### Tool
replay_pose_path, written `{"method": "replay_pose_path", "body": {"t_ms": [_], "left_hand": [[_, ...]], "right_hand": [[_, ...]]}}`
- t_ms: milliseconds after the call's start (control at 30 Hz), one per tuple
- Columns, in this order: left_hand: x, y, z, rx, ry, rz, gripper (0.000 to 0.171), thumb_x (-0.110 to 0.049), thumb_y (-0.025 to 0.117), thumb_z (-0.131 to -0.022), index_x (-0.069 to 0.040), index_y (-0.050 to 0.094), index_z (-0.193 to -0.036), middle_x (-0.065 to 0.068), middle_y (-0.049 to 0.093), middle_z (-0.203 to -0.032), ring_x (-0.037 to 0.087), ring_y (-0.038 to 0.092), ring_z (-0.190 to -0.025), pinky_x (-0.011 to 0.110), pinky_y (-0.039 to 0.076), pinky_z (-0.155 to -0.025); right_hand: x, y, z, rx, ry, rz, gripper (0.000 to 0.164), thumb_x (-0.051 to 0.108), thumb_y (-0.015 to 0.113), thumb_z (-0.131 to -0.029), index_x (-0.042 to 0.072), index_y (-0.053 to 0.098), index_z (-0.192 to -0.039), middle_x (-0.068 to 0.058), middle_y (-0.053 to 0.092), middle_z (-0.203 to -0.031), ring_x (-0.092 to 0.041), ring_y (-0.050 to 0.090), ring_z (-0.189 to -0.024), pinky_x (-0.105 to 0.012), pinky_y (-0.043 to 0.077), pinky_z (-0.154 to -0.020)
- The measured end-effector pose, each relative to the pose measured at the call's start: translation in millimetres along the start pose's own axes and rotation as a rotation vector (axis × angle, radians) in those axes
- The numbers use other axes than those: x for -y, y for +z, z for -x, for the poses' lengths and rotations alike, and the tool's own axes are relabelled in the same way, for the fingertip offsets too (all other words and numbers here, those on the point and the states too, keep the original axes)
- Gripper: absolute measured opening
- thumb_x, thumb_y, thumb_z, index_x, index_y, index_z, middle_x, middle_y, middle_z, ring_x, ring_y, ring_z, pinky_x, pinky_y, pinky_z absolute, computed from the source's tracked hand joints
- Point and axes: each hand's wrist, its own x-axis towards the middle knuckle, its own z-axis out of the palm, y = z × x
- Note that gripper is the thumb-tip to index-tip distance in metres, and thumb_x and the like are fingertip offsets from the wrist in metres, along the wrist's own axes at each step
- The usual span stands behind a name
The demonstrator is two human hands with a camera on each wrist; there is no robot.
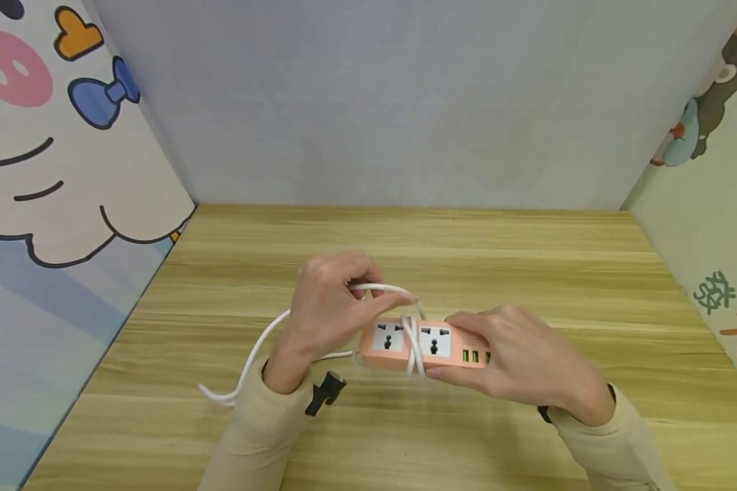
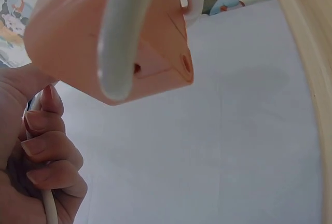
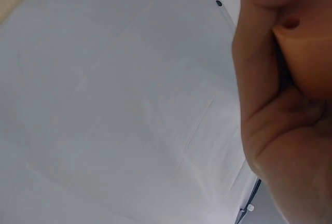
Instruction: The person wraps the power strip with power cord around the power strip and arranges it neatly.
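Note:
A peach-coloured power strip (image 1: 389,358) with two white socket faces and several green-lined USB ports is in the middle of the head view. My right hand (image 1: 522,354) grips its right end, thumb along the near side. A white cord (image 1: 413,341) is wound around the strip between the sockets. My left hand (image 1: 334,300), above the strip's left end, holds a stretch of that cord in curled fingers (image 2: 54,146). In the left wrist view the cord (image 2: 122,37) crosses in front of the strip's end. The right wrist view shows the palm against the strip's underside (image 3: 311,58).
A loose length of cord (image 1: 252,354) trails left of the left wrist over the wooden table (image 1: 528,259). Behind stands a pale grey wall (image 1: 405,102). Cartoon-printed panels (image 1: 98,204) rise at both sides. Black straps (image 1: 327,393) show at the wrists.

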Motion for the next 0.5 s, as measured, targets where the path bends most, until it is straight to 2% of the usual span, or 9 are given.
{"method": "replay_pose_path", "body": {"t_ms": [233, 500], "left_hand": [[-5.8, -1.3, 0.0, 0.010, 0.020, 0.035, 0.037, -0.029, 0.096, -0.067, -0.013, 0.062, -0.063, -0.006, 0.048, -0.055, 0.002, 0.034, -0.050, 0.018, 0.028, -0.049], [-9.9, -2.7, 0.6, 0.023, 0.004, 0.127, 0.040, -0.024, 0.096, -0.067, -0.015, 0.057, -0.060, -0.007, 0.045, -0.054, 0.001, 0.033, -0.051, 0.017, 0.027, -0.049]], "right_hand": [[-2.2, -0.4, -0.5, -0.017, 0.022, -0.017, 0.029, 0.052, 0.079, -0.084, 0.028, 0.063, -0.083, 0.022, 0.049, -0.060, 0.008, 0.041, -0.049, -0.016, 0.037, -0.047], [-5.3, -1.4, -0.5, -0.045, 0.023, -0.034, 0.028, 0.048, 0.080, -0.084, 0.028, 0.060, -0.079, 0.021, 0.047, -0.058, 0.007, 0.039, -0.046, -0.017, 0.036, -0.045]]}}
